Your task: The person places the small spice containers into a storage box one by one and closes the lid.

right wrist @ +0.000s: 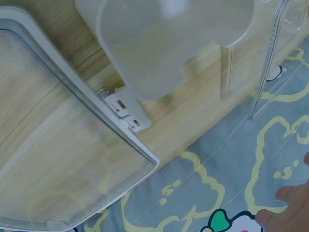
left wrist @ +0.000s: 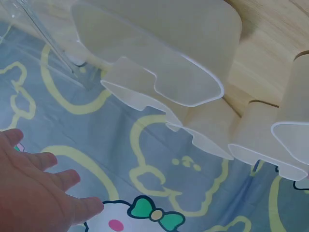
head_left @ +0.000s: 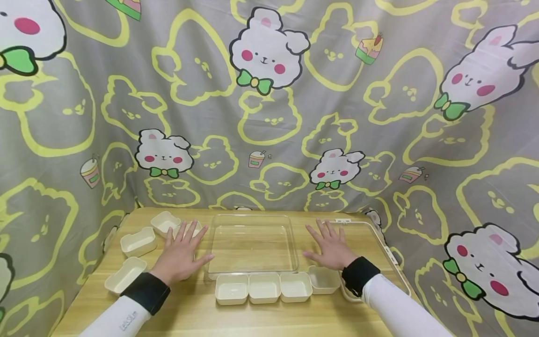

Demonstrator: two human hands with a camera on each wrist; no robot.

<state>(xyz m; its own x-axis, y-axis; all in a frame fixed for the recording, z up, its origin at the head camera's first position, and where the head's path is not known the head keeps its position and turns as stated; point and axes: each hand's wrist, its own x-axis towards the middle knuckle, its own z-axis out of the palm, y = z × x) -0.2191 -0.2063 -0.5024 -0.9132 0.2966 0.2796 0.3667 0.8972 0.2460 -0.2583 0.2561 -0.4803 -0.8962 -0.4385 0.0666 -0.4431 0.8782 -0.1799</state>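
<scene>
My left hand (head_left: 180, 256), fingers spread, hovers left of a clear rectangular box (head_left: 252, 272) in the head view. Behind its fingers, a cream bin (head_left: 196, 228) is partly hidden. More cream bins stand to its left: one at the back (head_left: 165, 223), one in the middle (head_left: 138, 241), one nearer (head_left: 125, 276). My right hand (head_left: 332, 247) is spread out on the box's other side, over a clear lid with a white rim (head_left: 381, 238). Neither hand holds anything. Below the right hand sits a greyish translucent bin (head_left: 324, 281).
Along the box's front edge stand three cream bins, the left (head_left: 232, 291), middle (head_left: 265, 289) and right (head_left: 296, 288). White clips (right wrist: 128, 110) sit on the lid's rim. A patterned curtain (head_left: 269, 121) encloses the wooden table (head_left: 185, 318) at the back and sides.
</scene>
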